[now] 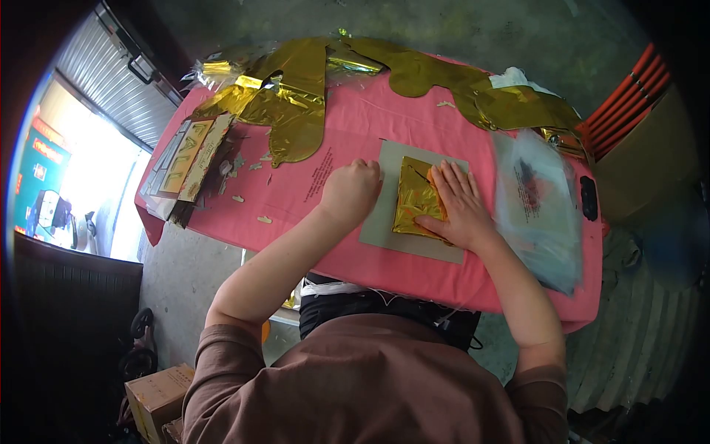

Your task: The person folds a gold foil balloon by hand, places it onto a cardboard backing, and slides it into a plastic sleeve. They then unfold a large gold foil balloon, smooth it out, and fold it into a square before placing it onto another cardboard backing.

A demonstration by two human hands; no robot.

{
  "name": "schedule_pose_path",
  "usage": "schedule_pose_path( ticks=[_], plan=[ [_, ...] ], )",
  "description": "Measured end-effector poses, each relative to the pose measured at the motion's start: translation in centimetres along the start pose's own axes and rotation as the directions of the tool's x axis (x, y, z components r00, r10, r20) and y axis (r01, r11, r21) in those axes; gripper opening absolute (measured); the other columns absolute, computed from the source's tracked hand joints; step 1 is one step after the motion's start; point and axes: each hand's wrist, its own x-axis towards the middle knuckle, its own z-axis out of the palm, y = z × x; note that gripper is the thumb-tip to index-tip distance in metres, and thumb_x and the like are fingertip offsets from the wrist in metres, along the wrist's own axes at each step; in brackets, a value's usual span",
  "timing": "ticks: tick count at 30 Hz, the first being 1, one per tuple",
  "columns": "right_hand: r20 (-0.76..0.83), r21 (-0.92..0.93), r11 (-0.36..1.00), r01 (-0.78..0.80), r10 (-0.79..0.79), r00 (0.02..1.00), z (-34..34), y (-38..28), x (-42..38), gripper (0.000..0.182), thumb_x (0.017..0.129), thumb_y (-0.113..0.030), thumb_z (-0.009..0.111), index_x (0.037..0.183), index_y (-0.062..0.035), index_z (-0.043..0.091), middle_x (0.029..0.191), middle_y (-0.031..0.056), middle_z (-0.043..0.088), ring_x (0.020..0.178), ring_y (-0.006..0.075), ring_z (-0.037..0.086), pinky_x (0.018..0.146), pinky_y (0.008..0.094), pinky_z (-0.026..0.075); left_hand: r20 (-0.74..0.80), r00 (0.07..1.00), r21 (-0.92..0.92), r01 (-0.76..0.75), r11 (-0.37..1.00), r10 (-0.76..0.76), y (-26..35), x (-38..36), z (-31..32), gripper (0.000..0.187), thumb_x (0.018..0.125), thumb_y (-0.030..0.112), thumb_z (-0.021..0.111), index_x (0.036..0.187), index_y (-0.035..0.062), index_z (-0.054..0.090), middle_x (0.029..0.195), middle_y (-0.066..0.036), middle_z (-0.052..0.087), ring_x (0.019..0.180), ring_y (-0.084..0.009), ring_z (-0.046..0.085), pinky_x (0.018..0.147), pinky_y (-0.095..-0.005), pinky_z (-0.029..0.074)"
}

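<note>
A folded packet of shiny gold foil lies on a grey rectangular card on the table. My right hand rests flat on the packet's right side, fingers stretched out. My left hand is closed in a fist at the card's left edge; whatever its fingers may hold is hidden. Close beside that fist lies a clear plastic bag with printed text. To the right of the card is a stack of clear plastic bags.
Large flat gold foil shapes spread along the far edge of the pink-covered table. A box with printed cards stands at the left, near small scraps. A black object lies at the right edge. A cardboard box is on the floor.
</note>
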Motion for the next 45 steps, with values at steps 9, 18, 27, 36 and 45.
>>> schedule_pose_path(
  ticks=[9,18,27,36,45],
  plan=[
    [-0.04,0.015,1.0,0.019,-0.019,0.999,0.1,0.0,0.0,0.091,0.077,-0.059,0.058,0.143,-0.0069,0.024,0.149,0.0179,0.02,0.14,0.0287,0.013,0.113,0.0443,0.007,0.079,0.996,-0.268,0.063,0.961,-0.044,-0.4,-1.0,-1.1,0.018,0.076,0.017,0.062,0.079,-0.0003,0.056,0.069,-0.019,0.062,0.065,-0.0354,0.062,0.06,-0.0436,0.05],
    [-0.028,0.011,1.0,0.007,-0.006,1.0,-0.1,-0.3,0.0,0.092,0.076,-0.059,0.06,0.143,-0.008,0.024,0.149,0.0178,0.02,0.14,0.0292,0.013,0.113,0.0447,0.008,0.029,0.999,-0.322,0.046,0.946,-0.039,1.6,-0.5,-0.4,0.015,0.073,0.01,0.058,0.082,-0.0016,0.056,0.067,-0.02,0.061,0.065,-0.036,0.062,0.064,-0.0449,0.05],
    [0.016,-0.004,1.0,0.008,-0.008,1.0,-0.7,-0.5,-0.1,0.09,0.077,-0.057,0.059,0.143,-0.0073,0.022,0.149,0.018,0.017,0.14,0.0311,0.012,0.113,0.0466,0.009,-0.012,0.999,-0.39,0.03,0.92,-0.037,3.3,-0.2,-1.0,0.021,0.073,0.006,0.054,0.093,-0.0006,0.05,0.068,-0.023,0.06,0.065,-0.0395,0.061,0.061,-0.0481,0.049],
    [0.04,-0.02,1.0,-0.004,0.005,0.999,-0.7,-0.8,0.0,0.09,0.079,-0.06,0.054,0.143,-0.0052,0.022,0.149,0.0188,0.017,0.14,0.0311,0.01,0.112,0.0468,0.008,-0.026,1.0,-0.266,0.01,0.964,-0.017,2.0,1.5,1.6,0.016,0.074,0.01,0.055,0.085,-0.0002,0.05,0.067,-0.023,0.06,0.063,-0.0388,0.061,0.06,-0.0471,0.05],
    [0.025,-0.014,1.0,0.003,-0.002,1.0,-0.6,-0.7,0.0,0.089,0.079,-0.059,0.054,0.142,-0.004,0.024,0.148,0.0204,0.018,0.14,0.032,0.012,0.112,0.0474,0.008,-0.066,0.994,-0.357,0.059,0.932,-0.088,2.0,2.5,0.9,0.014,0.074,0.012,0.057,0.074,-0.001,0.051,0.065,-0.021,0.06,0.063,-0.0383,0.061,0.06,-0.0463,0.05]
  ],
)
